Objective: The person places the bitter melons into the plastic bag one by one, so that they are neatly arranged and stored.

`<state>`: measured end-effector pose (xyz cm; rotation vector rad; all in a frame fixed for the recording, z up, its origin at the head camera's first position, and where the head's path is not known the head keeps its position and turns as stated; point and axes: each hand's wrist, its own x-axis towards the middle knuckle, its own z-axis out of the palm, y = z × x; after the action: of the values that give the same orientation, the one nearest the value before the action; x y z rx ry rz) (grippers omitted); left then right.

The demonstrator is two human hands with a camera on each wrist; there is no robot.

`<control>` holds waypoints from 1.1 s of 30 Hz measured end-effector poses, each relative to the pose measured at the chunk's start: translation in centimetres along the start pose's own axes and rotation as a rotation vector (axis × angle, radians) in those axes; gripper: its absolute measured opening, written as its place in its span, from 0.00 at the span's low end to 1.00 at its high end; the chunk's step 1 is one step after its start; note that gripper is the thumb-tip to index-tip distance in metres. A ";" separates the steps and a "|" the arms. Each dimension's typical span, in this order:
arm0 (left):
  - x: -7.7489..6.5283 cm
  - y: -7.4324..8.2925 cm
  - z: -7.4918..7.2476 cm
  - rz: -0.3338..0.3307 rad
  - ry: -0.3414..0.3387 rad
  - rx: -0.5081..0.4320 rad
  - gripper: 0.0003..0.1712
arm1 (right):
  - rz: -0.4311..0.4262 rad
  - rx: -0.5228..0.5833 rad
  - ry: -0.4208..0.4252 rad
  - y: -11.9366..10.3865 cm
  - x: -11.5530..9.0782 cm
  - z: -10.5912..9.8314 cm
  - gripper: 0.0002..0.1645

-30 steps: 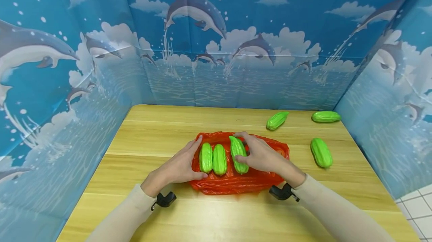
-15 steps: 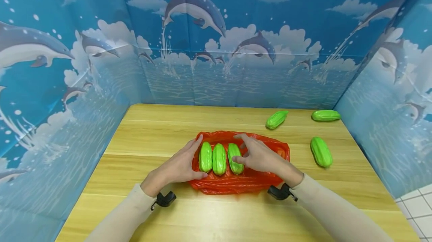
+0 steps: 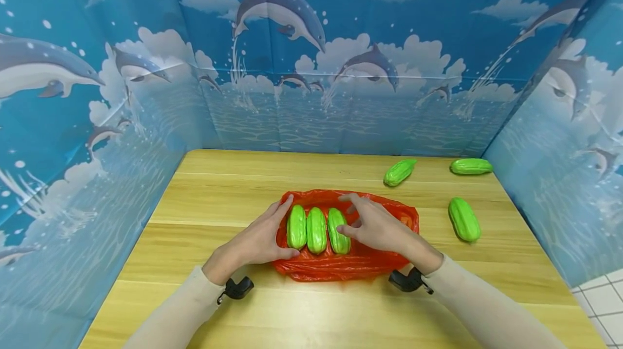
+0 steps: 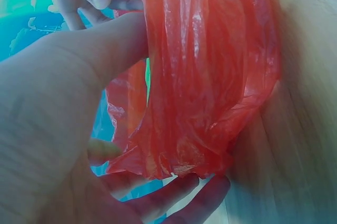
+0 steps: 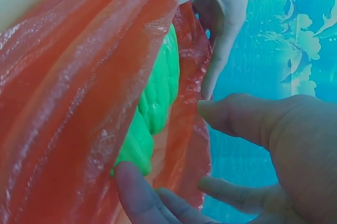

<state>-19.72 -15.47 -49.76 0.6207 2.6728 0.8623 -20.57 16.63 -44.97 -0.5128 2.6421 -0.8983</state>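
A red plastic bag point(image 3: 336, 270) lies mouth-up at the middle of the table. Inside, three glossy green ribbed bitter melons stand side by side: the left one point(image 3: 296, 227), the middle one point(image 3: 316, 231) and the right one point(image 3: 336, 238). My left hand point(image 3: 260, 235) holds the bag's left end; in the left wrist view its thumb goes behind the plastic, other fingers outside. Above the right melon, my right hand point(image 3: 377, 224) has thumb and fingers spread apart and grips nothing. Part of that melon is hidden by the thumb. The right wrist view shows melon ends point(image 5: 160, 87) within the bag's mouth.
Three more bitter melons lie loose on the wooden table point(image 3: 214, 186): one at the back point(image 3: 399, 172), one in the back right corner point(image 3: 471, 166), one at the right point(image 3: 464, 219). A blue dolphin-print curtain point(image 3: 311, 111) encloses the back and sides.
The right bitter melon, earlier tilted up in my right hand, now lies lower beside the other two. My right fingers have let go of it. My left hand has stayed in place.
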 end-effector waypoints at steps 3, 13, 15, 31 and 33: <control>0.0 0.1 0.0 -0.010 -0.003 -0.004 0.75 | -0.011 -0.001 0.011 0.1 -0.1 -0.3 0.45; 0.0 -0.1 0.0 -0.012 0.003 0.004 0.74 | -0.028 -0.005 0.052 0.1 -0.4 -1.2 0.40; 0.0 -0.1 0.0 -0.012 0.005 0.007 0.74 | -0.028 -0.005 0.056 0.1 -0.3 -1.6 0.40; -0.6 -0.5 -0.3 -0.016 0.001 0.013 0.76 | -0.042 0.013 0.122 0.6 0.2 -6.0 0.38; -0.6 -0.5 -0.4 -0.017 0.000 0.013 0.75 | -0.034 0.014 0.130 0.7 0.2 -6.7 0.39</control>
<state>-19.44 -16.31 -49.70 0.5995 2.6813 0.8411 -23.51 20.62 -40.38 -0.5135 2.7482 -0.9917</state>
